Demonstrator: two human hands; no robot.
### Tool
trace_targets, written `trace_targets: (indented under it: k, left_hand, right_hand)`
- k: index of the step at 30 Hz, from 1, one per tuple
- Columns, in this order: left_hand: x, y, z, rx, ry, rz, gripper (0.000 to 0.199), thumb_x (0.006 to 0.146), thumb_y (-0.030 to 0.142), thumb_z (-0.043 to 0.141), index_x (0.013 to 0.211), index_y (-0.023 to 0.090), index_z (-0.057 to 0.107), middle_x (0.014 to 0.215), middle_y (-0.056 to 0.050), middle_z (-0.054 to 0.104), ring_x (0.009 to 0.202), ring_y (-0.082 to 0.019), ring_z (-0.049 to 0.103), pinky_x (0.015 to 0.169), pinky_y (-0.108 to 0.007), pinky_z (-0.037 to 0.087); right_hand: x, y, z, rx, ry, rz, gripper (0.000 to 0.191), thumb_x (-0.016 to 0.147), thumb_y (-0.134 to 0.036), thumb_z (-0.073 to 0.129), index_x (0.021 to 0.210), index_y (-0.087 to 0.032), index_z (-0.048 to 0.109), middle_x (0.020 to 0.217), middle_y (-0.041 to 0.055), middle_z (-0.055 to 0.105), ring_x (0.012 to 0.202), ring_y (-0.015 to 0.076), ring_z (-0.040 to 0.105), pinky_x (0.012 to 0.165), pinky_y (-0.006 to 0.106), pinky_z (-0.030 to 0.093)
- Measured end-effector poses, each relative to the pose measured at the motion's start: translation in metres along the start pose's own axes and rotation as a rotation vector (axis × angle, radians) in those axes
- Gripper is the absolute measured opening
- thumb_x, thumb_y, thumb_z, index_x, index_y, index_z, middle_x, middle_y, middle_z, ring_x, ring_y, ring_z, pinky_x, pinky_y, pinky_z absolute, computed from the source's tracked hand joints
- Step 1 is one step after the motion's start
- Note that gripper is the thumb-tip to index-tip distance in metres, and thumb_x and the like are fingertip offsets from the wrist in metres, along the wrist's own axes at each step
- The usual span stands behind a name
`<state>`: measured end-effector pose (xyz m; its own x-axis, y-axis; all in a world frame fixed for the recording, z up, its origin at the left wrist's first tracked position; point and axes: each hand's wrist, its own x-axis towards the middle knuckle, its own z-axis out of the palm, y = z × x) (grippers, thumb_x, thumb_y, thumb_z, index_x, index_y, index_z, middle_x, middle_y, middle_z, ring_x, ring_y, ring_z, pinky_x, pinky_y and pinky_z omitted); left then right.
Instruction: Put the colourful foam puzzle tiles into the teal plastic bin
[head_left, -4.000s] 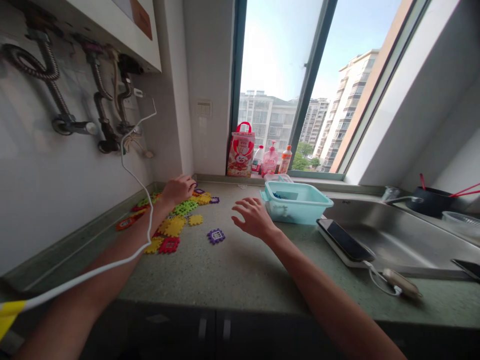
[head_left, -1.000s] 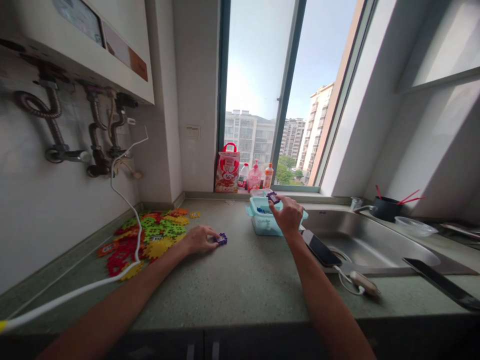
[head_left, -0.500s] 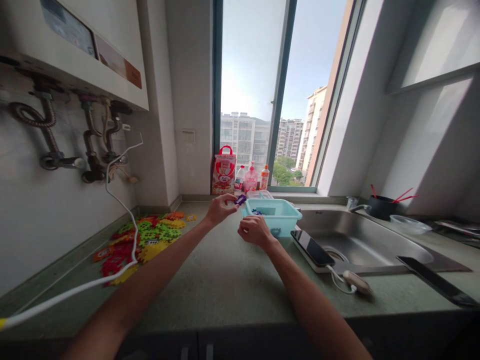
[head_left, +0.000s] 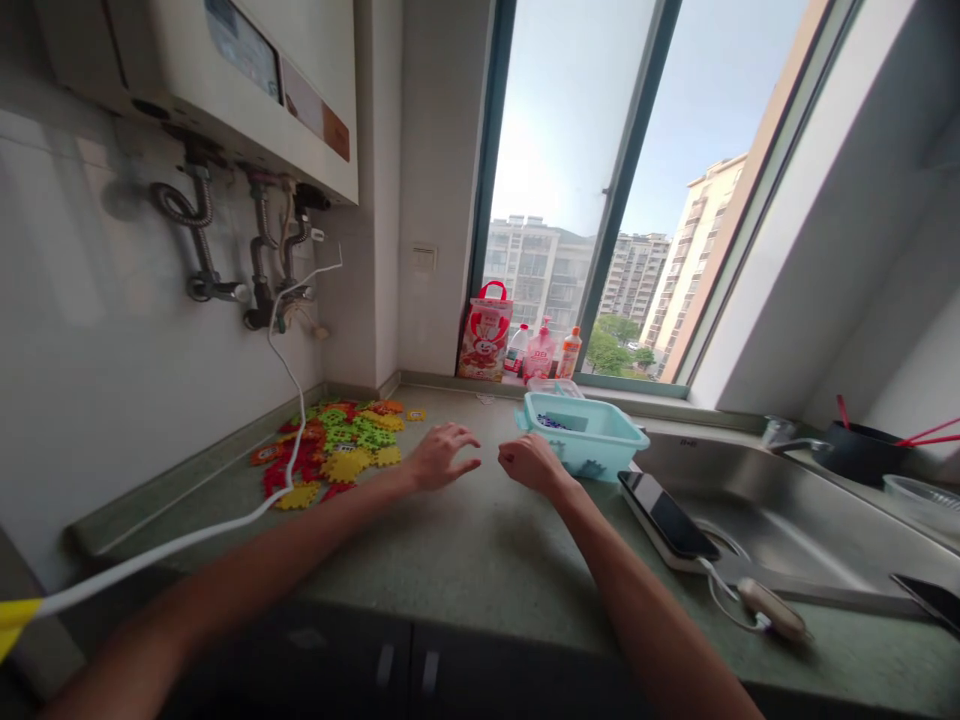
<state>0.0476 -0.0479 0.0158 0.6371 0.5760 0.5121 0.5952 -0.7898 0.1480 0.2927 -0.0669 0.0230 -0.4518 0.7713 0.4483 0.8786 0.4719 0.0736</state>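
Note:
My left hand (head_left: 445, 457) is open above the counter, thumb and fingers apart, with nothing between them. To its right my right hand (head_left: 531, 462) is closed, its fingers curled in; whatever they may hold is hidden. Close behind the right hand stands a light-blue plastic bin (head_left: 611, 455) with small dark purple pieces (head_left: 553, 422) inside. Left of my left hand lies a loose pile of flat, toothed plastic building pieces (head_left: 349, 464) in red, orange, green and yellow. One orange piece (head_left: 416, 414) lies apart from the pile.
A white cable (head_left: 247, 524) runs across the pile. A phone (head_left: 667, 512) lies by the steel sink (head_left: 757, 500), near a corded beige device (head_left: 772, 608). A clear lid (head_left: 555, 387), a red-handled bag (head_left: 486, 340) and several bottles (head_left: 540, 352) stand toward the window.
The purple piece that was in my left hand is gone from it, and the hand has opened and come down to the left. My right hand stays closed. The view has turned.

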Motion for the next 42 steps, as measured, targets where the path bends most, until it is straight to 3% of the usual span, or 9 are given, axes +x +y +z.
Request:
trace_targets:
  k: [6,9,12,16,22,25,29,34,42]
  left_hand:
    - [-0.136,-0.047,-0.072,0.209,-0.252,-0.047,0.069,0.092,0.075,0.058,0.150,0.036,0.059,0.161,-0.009,0.049,0.149,-0.038,0.042,0.126,-0.060,0.024]
    - [-0.170,-0.071,-0.094,0.247,-0.273,-0.165,0.079,0.089,0.079,0.058,0.153,0.033,0.055,0.166,-0.010,0.044,0.152,-0.040,0.038,0.127,-0.062,0.020]
    - [-0.185,-0.089,-0.101,0.225,-0.215,-0.304,0.089,0.086,0.079,0.060,0.157,0.027,0.050,0.164,-0.012,0.046,0.150,-0.039,0.041,0.126,-0.058,0.026]
    - [-0.184,-0.101,-0.095,0.181,-0.131,-0.408,0.094,0.083,0.082,0.062,0.155,0.024,0.052,0.161,-0.013,0.050,0.149,-0.037,0.044,0.125,-0.053,0.032]
    - [-0.178,-0.105,-0.090,0.176,-0.110,-0.488,0.082,0.097,0.080,0.040,0.153,0.023,0.056,0.162,-0.012,0.050,0.152,-0.035,0.040,0.127,-0.058,0.025]
    - [-0.180,-0.103,-0.090,0.198,-0.102,-0.491,0.072,0.099,0.076,0.040,0.142,0.025,0.065,0.160,-0.010,0.053,0.152,-0.034,0.041,0.128,-0.060,0.021]
    - [-0.181,-0.097,-0.091,0.189,-0.134,-0.366,0.065,0.096,0.076,0.049,0.133,0.028,0.069,0.157,-0.008,0.056,0.151,-0.033,0.042,0.129,-0.061,0.015]
    - [-0.168,-0.091,-0.091,0.203,-0.253,-0.096,0.068,0.093,0.076,0.055,0.148,0.036,0.060,0.158,-0.007,0.054,0.152,-0.034,0.040,0.129,-0.059,0.011]
    - [-0.102,-0.078,-0.059,0.190,-0.319,0.171,0.069,0.096,0.068,0.055,0.157,0.037,0.051,0.155,-0.012,0.053,0.142,-0.036,0.049,0.123,-0.055,0.027]
  right_hand:
    - [0.004,-0.004,0.010,0.058,-0.075,-0.008,0.024,0.077,-0.008,0.053,0.056,-0.020,0.056,0.054,0.0010,0.057,0.053,0.0127,0.036,0.059,0.030,0.021]
    - [0.004,-0.006,0.020,0.096,-0.095,-0.017,0.024,0.077,-0.008,0.052,0.056,-0.020,0.053,0.053,0.0006,0.054,0.053,0.0127,0.032,0.059,0.031,0.020]
    - [0.001,-0.010,0.030,0.132,-0.137,-0.023,0.025,0.078,-0.008,0.052,0.055,-0.020,0.052,0.053,0.0008,0.053,0.053,0.0124,0.033,0.059,0.032,0.020]
    - [-0.005,-0.019,0.038,0.196,-0.227,-0.018,0.028,0.083,-0.013,0.058,0.057,-0.020,0.052,0.056,0.0002,0.055,0.054,0.0119,0.036,0.058,0.030,0.022]
    - [-0.006,-0.028,0.042,0.326,-0.262,-0.007,0.034,0.096,-0.040,0.059,0.069,-0.020,0.062,0.066,0.0016,0.063,0.058,0.0135,0.047,0.060,0.027,0.027]
    - [-0.006,-0.026,0.044,0.358,-0.273,0.013,0.036,0.097,-0.045,0.056,0.074,-0.020,0.065,0.069,0.0027,0.066,0.061,0.0148,0.052,0.060,0.027,0.029]
    - [-0.006,-0.025,0.048,0.334,-0.275,0.021,0.041,0.099,-0.049,0.051,0.076,-0.020,0.067,0.070,0.0036,0.067,0.061,0.0161,0.055,0.060,0.027,0.029]
    - [-0.001,-0.046,0.052,0.172,-0.245,0.076,0.046,0.102,-0.052,0.046,0.079,-0.021,0.071,0.071,0.0054,0.070,0.065,0.0182,0.060,0.062,0.029,0.027]
    - [0.019,-0.064,0.058,0.116,-0.236,0.171,0.045,0.108,-0.047,0.037,0.099,-0.022,0.074,0.082,0.0074,0.076,0.073,0.0210,0.067,0.065,0.030,0.033]
